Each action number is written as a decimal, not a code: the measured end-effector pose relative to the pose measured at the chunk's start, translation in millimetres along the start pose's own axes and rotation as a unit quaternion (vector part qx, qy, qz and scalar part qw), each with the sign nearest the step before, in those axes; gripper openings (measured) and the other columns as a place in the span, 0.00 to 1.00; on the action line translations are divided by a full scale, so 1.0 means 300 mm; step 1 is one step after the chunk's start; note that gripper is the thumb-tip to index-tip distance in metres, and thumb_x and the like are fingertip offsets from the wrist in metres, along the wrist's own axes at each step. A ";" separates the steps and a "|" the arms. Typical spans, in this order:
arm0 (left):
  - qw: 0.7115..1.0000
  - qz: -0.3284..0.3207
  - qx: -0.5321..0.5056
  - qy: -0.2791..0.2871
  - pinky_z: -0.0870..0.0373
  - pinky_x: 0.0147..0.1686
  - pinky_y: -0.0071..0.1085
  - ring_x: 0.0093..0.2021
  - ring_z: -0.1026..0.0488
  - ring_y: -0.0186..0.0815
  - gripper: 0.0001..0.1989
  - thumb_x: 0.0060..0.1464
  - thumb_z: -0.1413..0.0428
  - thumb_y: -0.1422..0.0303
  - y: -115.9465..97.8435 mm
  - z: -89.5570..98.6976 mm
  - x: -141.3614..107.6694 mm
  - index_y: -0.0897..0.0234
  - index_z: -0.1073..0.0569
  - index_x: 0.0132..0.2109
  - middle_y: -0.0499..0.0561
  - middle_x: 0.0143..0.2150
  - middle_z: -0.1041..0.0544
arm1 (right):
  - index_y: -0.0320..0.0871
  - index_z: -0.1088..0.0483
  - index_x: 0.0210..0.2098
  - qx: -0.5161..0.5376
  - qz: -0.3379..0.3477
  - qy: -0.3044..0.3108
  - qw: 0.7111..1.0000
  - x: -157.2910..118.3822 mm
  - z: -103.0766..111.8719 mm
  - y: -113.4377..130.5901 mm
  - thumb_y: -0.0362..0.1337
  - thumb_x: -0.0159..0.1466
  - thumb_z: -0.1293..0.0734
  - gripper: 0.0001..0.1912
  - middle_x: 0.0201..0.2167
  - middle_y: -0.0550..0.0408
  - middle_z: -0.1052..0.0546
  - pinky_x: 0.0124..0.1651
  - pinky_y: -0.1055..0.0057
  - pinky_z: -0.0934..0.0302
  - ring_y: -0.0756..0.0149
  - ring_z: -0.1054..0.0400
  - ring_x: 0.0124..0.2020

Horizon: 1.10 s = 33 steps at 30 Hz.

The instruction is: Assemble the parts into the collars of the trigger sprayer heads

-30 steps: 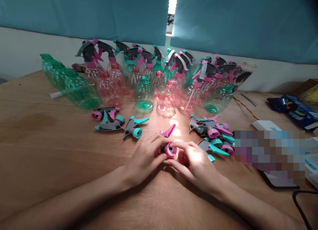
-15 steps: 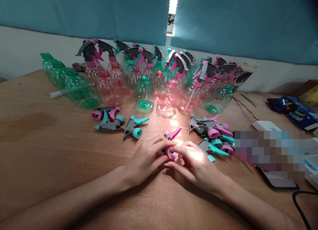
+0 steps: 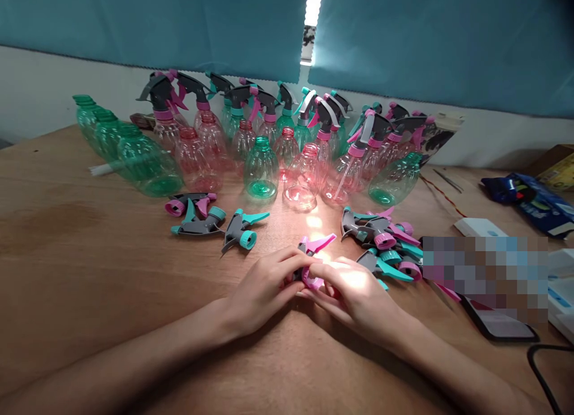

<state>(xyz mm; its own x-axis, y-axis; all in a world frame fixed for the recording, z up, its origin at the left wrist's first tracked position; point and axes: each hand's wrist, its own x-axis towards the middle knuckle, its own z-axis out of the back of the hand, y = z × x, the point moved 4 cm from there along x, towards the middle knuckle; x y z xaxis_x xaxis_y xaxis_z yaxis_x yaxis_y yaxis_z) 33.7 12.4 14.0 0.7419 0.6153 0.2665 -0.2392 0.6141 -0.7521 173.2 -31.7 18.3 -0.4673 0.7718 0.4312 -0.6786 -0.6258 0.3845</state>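
A pink-and-grey spray head (image 3: pixel 298 274) is held low over the tabletop (image 3: pixel 287 361), between both hands. The left grip (image 3: pixel 264 289) is closed on its grey body, which is largely covered by the fingers. The right grip (image 3: pixel 361 289) is bent close about the pink collar (image 3: pixel 314 280), index finger laid at its rim; whether the collar is actually pinched cannot be told. The collar is ring-shaped, with its mouth directed roughly toward the wearer and partly masked by the fingertips. The slim pink trigger (image 3: pixel 321 243) is extended beyond the fingers, up and to the right. The right hand is brightly lit.

Just beyond, to the left, three loose spray heads (image 3: pixel 197 226) are laid down: two grey with turquoise parts, one with pink parts. To the right, near the right hand, a pile of loose spray heads (image 3: pixel 384 240) in both colours is heaped.

Farther back, open-necked bottles are arranged, a clear green bottle (image 3: pixel 260 170) and a clear pink bottle (image 3: pixel 301 185) among them. Behind these, bottles fitted with spray heads (image 3: pixel 240 98) are crowded together before a teal cloth (image 3: pixel 156 26). At far right, a blue packet (image 3: pixel 529 203) and tweezers (image 3: pixel 448 180) are noted; the area below them is partly obscured by pixelation.
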 end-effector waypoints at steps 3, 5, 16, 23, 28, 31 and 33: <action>1.000 0.001 0.010 -0.001 0.33 0.40 0.28 0.41 0.29 0.34 0.21 0.54 0.46 0.82 0.001 0.000 0.001 0.61 0.30 0.53 0.50 0.44 0.26 | 0.44 0.33 0.38 -0.006 0.000 0.012 1.000 0.001 0.000 0.002 0.37 0.66 0.38 0.04 0.26 0.57 0.27 0.31 0.73 0.43 0.68 0.35 0.26; 1.000 0.003 0.014 0.001 0.33 0.38 0.27 0.39 0.30 0.33 0.20 0.54 0.46 0.81 0.002 -0.002 0.001 0.60 0.30 0.53 0.50 0.43 0.26 | 0.43 0.33 0.37 -0.020 0.005 0.005 1.000 0.001 0.003 0.004 0.38 0.66 0.38 0.05 0.25 0.57 0.27 0.30 0.73 0.44 0.69 0.35 0.25; 0.999 0.018 0.016 0.029 0.34 0.35 0.26 0.35 0.31 0.32 0.13 0.57 0.45 0.76 -0.002 -0.011 0.007 0.63 0.29 0.49 0.50 0.42 0.26 | 0.42 0.30 0.34 -0.090 -0.010 0.033 0.995 0.006 0.007 0.000 0.44 0.68 0.42 0.14 0.24 0.56 0.27 0.25 0.72 0.50 0.71 0.38 0.22; 1.000 0.019 0.006 0.013 0.34 0.36 0.27 0.37 0.30 0.33 0.15 0.57 0.46 0.75 0.002 -0.008 0.006 0.61 0.30 0.52 0.50 0.44 0.26 | 0.42 0.30 0.32 -0.137 -0.019 0.007 0.990 -0.009 0.005 -0.005 0.45 0.69 0.43 0.18 0.22 0.55 0.30 0.22 0.73 0.53 0.71 0.40 0.20; 1.000 0.026 0.005 -0.013 0.34 0.37 0.28 0.38 0.30 0.33 0.15 0.57 0.46 0.75 0.012 0.001 0.007 0.62 0.30 0.52 0.51 0.44 0.26 | 0.42 0.31 0.35 -0.079 -0.027 -0.004 0.997 -0.015 0.004 -0.018 0.41 0.70 0.45 0.16 0.26 0.53 0.29 0.26 0.73 0.44 0.68 0.35 0.24; 1.000 0.027 -0.001 -0.014 0.34 0.36 0.27 0.36 0.31 0.32 0.15 0.58 0.46 0.74 0.011 0.004 0.008 0.61 0.30 0.52 0.50 0.43 0.26 | 0.43 0.32 0.35 0.009 -0.053 -0.024 0.998 -0.012 0.012 -0.031 0.40 0.69 0.43 0.12 0.28 0.53 0.26 0.30 0.73 0.38 0.67 0.32 0.28; 0.999 0.030 0.001 -0.013 0.34 0.35 0.26 0.36 0.31 0.32 0.15 0.57 0.46 0.75 0.010 0.004 0.008 0.60 0.29 0.51 0.49 0.42 0.26 | 0.43 0.32 0.34 0.056 -0.080 -0.043 0.994 -0.013 0.017 -0.039 0.39 0.68 0.42 0.10 0.28 0.54 0.26 0.29 0.73 0.37 0.68 0.31 0.27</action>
<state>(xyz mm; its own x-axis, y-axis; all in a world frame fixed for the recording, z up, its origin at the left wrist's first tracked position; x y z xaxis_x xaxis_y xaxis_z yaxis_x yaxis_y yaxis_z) 33.9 16.3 13.2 0.7096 0.6637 0.2366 -0.2841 0.5767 -0.7660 185.9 -27.9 16.1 -0.3046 0.8533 0.4233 -0.6709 -0.5077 0.5406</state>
